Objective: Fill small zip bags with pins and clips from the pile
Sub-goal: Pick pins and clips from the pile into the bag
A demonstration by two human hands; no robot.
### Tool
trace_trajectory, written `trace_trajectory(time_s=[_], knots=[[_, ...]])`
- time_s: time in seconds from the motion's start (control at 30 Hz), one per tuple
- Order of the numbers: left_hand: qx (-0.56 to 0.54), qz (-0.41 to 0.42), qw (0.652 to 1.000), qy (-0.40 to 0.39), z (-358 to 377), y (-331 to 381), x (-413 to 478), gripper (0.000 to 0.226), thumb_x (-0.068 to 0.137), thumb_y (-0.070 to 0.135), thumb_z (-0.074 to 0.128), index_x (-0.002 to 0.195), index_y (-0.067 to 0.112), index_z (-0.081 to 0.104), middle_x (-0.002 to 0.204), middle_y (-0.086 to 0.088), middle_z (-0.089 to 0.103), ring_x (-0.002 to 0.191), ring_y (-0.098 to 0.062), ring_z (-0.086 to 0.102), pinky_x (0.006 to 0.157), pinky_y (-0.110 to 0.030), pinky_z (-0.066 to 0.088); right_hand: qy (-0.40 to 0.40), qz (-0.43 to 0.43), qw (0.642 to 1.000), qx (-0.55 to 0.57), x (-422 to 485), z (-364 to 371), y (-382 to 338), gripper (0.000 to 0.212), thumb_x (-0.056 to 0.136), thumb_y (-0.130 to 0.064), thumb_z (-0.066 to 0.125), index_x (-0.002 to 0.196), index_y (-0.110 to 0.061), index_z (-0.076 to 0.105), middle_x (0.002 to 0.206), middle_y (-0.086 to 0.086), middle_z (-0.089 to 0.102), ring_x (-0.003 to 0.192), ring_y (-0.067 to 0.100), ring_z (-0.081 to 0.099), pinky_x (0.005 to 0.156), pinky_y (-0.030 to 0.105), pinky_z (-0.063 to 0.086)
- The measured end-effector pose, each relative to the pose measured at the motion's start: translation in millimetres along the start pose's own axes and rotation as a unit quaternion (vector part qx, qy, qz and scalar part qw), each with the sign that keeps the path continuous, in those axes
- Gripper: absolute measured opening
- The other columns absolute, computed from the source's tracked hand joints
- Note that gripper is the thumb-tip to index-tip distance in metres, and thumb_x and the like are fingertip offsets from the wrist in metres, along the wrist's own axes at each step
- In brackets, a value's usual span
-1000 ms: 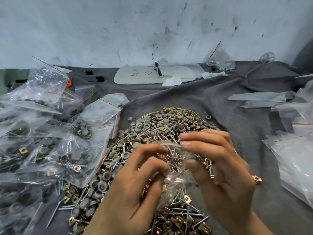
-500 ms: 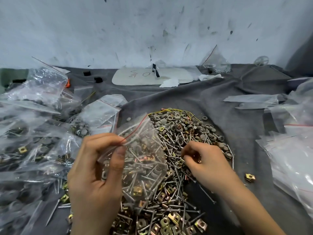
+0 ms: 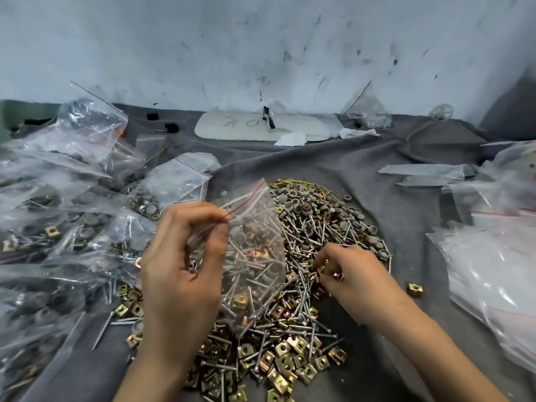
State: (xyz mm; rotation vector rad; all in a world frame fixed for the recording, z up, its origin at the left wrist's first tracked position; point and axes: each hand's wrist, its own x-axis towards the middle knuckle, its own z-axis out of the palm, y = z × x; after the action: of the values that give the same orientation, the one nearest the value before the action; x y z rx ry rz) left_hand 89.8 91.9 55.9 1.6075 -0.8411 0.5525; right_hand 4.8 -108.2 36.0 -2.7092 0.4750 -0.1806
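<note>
A pile (image 3: 301, 285) of long screws, brass clips and grey caps lies on the grey cloth in front of me. My left hand (image 3: 182, 268) pinches the top edge of a small clear zip bag (image 3: 252, 242) with a red line, held upright over the pile's left side. The bag holds several screws and clips. My right hand (image 3: 345, 271) rests on the pile to the bag's right, fingers curled around a few small brass pieces.
Filled zip bags (image 3: 72, 204) are heaped on the left. Empty clear bags (image 3: 499, 256) lie on the right. A white foam piece (image 3: 261, 129) sits at the back by the wall. One loose brass clip (image 3: 414, 289) lies right of the pile.
One second ago both hands held the bag together. The right hand has let go and dropped onto the pile to the right, while the left hand lifted the bag up and left.
</note>
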Motion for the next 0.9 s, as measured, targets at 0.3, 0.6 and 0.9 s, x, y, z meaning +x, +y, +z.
trace_trajectory(time_s=[0.3,0.6,0.9], knots=[[-0.059,0.002,0.996,-0.073,-13.4,20.9,0.0,0.01,0.092,0.026,0.049,0.099,0.028,0.056,0.113,0.01,0.055,0.107,-0.009,0.057,0.088,-0.016,0.046,0.178,-0.215,0.861,0.426,-18.6,-94.6,-69.3,0.005,0.078,-0.017,0.069,0.082,-0.019,0.068,0.078,0.0,0.073,0.071,0.012,0.067,0.063,0.018,0.048],[-0.078,0.013,0.99,-0.119,-13.7,21.7,0.9,0.012,0.093,0.027,0.048,0.099,0.025,0.057,0.114,0.004,0.055,0.107,-0.018,0.059,0.088,-0.038,0.053,0.125,-0.246,0.944,0.179,-12.4,-106.1,-103.0,0.005,0.08,-0.012,0.068,0.079,-0.017,0.069,0.075,-0.011,0.068,0.076,0.004,0.062,0.069,0.023,0.046],[-0.088,0.022,0.99,-0.11,-19.6,22.8,0.8,0.011,0.094,0.026,0.049,0.099,0.023,0.058,0.116,-0.003,0.056,0.111,-0.025,0.057,0.086,-0.047,0.051,0.119,-0.228,0.959,0.122,-17.4,-100.9,-104.2,0.004,0.081,-0.023,0.068,0.081,-0.02,0.071,0.094,-0.008,0.066,0.1,0.013,0.056,0.084,0.029,0.042]])
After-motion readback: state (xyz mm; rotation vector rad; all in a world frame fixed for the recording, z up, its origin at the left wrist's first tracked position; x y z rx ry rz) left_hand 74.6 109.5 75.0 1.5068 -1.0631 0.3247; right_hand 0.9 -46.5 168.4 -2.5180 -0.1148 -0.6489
